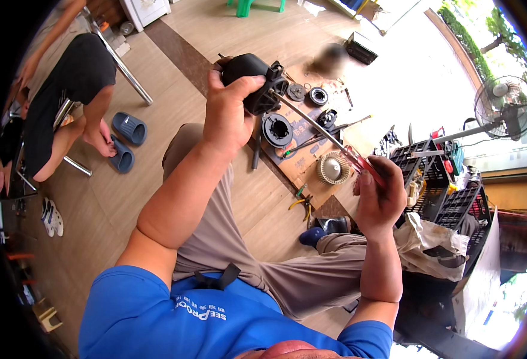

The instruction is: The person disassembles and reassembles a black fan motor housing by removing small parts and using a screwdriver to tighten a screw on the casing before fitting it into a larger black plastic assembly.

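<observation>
My left hand (230, 113) is wrapped round a rounded black plastic housing (248, 69), holding it up over the floor with the thumb across its side. In my right hand (380, 194) is a long screwdriver (311, 121) with a clear red handle. Its shaft points up and left, and the tip meets the open, ribbed end of the housing. Whether the tip sits in a screw is too small to tell. Below lies a cardboard sheet (293, 170) bearing a black ring-shaped part (277, 130), a smaller black ring (318, 96) and a pale finned fan wheel (334, 168).
Yellow-handled pliers (302, 205) lie at the cardboard's near edge. On the right stand black plastic crates (422, 170) with a cloth bag (434, 242) and an electric fan (502, 105). Another person (66, 102) sits at the left, beside blue slippers (130, 128). A green stool (257, 7) stands farther off.
</observation>
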`<act>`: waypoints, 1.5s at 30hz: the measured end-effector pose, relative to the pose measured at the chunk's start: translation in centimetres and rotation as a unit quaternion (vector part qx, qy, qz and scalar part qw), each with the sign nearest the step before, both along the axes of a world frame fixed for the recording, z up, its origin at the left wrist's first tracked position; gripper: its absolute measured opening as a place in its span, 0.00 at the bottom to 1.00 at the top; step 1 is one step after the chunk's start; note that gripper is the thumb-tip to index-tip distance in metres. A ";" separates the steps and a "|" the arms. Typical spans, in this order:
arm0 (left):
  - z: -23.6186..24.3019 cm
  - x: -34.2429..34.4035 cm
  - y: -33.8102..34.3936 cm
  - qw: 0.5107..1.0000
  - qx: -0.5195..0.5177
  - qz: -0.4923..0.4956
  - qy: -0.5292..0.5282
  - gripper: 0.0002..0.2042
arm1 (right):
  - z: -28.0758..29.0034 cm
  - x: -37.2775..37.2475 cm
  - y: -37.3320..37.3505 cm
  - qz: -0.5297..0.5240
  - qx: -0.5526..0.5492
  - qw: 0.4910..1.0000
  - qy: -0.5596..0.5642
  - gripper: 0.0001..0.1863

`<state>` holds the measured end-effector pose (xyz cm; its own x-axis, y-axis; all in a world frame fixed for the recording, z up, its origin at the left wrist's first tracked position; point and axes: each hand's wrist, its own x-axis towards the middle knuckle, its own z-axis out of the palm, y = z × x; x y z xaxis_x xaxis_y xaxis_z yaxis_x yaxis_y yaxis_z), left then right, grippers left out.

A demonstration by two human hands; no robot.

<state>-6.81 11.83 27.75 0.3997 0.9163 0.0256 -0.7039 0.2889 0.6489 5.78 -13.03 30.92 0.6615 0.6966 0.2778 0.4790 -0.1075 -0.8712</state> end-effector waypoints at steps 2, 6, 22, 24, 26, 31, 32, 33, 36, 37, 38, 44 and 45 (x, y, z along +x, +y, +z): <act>-0.2 -0.1 0.2 0.999 -0.032 -0.019 -0.011 0.26 | 0.3 0.0 0.4 0.048 0.049 0.989 -0.132 0.18; -0.7 0.0 0.6 0.997 -0.062 -0.045 -0.020 0.25 | 1.1 0.0 0.9 0.074 0.090 0.954 -0.278 0.19; -0.3 0.3 -0.2 0.998 -0.043 -0.023 0.046 0.29 | 1.4 0.7 0.6 0.071 0.093 0.944 -0.308 0.16; -0.3 0.3 -0.2 0.998 -0.036 -0.022 0.054 0.30 | 1.3 0.8 0.5 0.053 0.087 0.955 -0.279 0.14; -0.3 0.3 -0.2 0.998 -0.028 -0.024 0.055 0.30 | 1.2 0.9 0.5 0.056 0.070 0.960 -0.264 0.15; -0.4 0.2 -0.1 0.998 -0.027 -0.018 0.049 0.31 | 1.2 0.9 0.5 0.054 0.045 0.940 -0.333 0.17; -0.4 0.2 -0.1 0.998 -0.026 -0.018 0.049 0.31 | 1.2 0.8 0.5 0.052 0.043 0.939 -0.337 0.17; -0.4 0.2 -0.2 0.998 -0.024 -0.018 0.048 0.31 | 1.2 0.7 0.4 0.054 0.053 0.950 -0.304 0.16; -0.4 0.2 -0.2 0.998 -0.022 -0.014 0.050 0.31 | 1.0 0.3 0.1 0.031 0.027 0.981 -0.191 0.15; -0.4 0.2 -0.2 0.998 -0.021 -0.011 0.050 0.30 | 0.9 0.2 0.1 0.029 0.018 0.986 -0.160 0.15; -0.4 0.2 -0.1 0.998 -0.021 -0.012 0.053 0.30 | 0.8 0.1 0.2 0.029 0.018 0.992 -0.121 0.15; -0.5 0.0 0.1 0.998 -0.031 -0.020 0.059 0.30 | 0.6 0.7 0.8 0.060 0.099 0.953 -0.279 0.16; -0.5 0.0 0.1 0.997 -0.035 -0.022 0.059 0.30 | 0.6 0.7 0.7 0.062 0.092 0.955 -0.274 0.17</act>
